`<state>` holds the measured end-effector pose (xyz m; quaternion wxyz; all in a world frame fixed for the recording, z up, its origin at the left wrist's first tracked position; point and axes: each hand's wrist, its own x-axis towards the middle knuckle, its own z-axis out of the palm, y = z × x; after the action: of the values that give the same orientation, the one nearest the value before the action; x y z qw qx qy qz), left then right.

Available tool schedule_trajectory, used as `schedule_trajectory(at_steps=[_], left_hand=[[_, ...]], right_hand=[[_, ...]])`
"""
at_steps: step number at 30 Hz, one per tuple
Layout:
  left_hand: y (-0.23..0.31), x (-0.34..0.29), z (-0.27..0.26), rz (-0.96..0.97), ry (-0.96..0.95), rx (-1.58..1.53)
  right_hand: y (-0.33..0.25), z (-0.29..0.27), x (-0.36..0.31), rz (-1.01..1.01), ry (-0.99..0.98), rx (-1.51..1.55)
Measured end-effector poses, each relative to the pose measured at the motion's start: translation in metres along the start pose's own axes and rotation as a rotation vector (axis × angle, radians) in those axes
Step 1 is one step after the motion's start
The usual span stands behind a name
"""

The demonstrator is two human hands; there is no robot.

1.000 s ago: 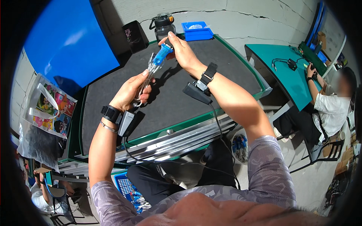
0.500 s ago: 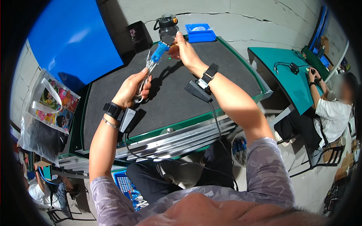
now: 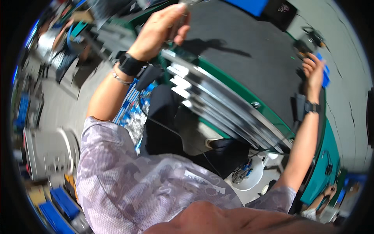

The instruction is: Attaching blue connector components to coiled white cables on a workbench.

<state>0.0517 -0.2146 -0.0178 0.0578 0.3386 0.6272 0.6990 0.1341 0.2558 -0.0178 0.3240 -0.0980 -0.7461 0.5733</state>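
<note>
My left hand (image 3: pixel 161 31), raised at the top left of the table, is closed round a cable bundle (image 3: pixel 190 2). Only a pale grey end of it shows at the picture's top edge; its blue connector is out of view. My right hand (image 3: pixel 314 74) is far over at the table's right edge, beside the blue bin (image 3: pixel 325 71) and the black-lidded bottle (image 3: pixel 311 38). Its fingers look apart, slightly curled and a little blurred, with nothing visible in them. Each wrist wears a black strap with a dark wired device.
A dark-topped table (image 3: pixel 241 46) with a green edge has metal bars (image 3: pixel 222 101) along its front. Below are a blue basket (image 3: pixel 126 107) of blue and silver items and a white bucket (image 3: pixel 255 177). A large grey bucket (image 3: pixel 50 152) stands left. Co-workers sit at both sides.
The view has swung left. My left hand has carried the cable bundle to the left and nearer the table's front edge. My right hand has come away from the bundle's connector toward the blue bin.
</note>
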Motion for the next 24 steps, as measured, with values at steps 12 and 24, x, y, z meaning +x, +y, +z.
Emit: schedule_trajectory(at_steps=[12,24], left_hand=[[-0.262,-0.416,-0.244,-1.05,0.78,0.091],[-0.396,-0.462,-0.189,-1.01,1.155,-0.326]], right_hand=[[0.002,0.008,-0.005,0.014,-0.102,-0.086],[0.003,-0.003,-0.008,0.081,-0.022,-0.097]])
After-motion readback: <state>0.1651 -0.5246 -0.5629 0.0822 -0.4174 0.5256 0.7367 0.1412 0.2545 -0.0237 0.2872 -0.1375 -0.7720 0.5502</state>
